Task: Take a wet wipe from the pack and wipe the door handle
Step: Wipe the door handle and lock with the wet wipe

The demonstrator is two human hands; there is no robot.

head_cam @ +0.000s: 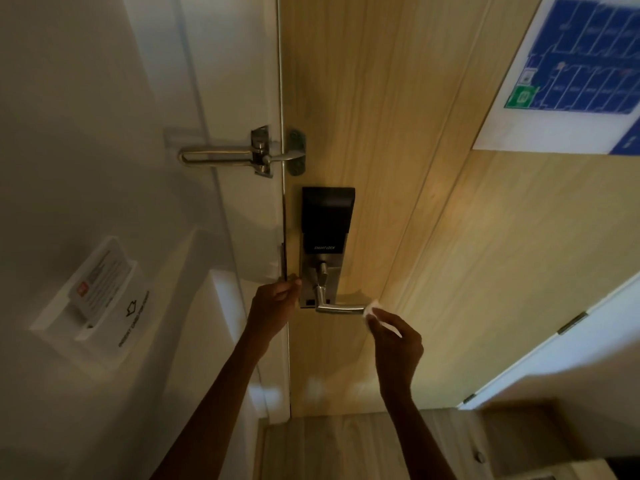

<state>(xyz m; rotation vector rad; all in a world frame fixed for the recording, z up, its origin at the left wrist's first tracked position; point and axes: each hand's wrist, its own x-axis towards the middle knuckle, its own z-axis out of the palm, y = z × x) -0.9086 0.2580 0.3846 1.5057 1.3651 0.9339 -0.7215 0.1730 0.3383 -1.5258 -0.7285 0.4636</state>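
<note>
Right grip: pinches 1 wipe | touching 1 door handle tip

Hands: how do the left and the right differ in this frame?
The right hand pinches a white wipe; the left hand shows no wipe. The right hand holds the wipe against the free end of the handle; the left hand sits at the door edge beside the lock, off the handle. Whether the left hand grips that edge cannot be told. Both hands are raised to about handle height.
</note>
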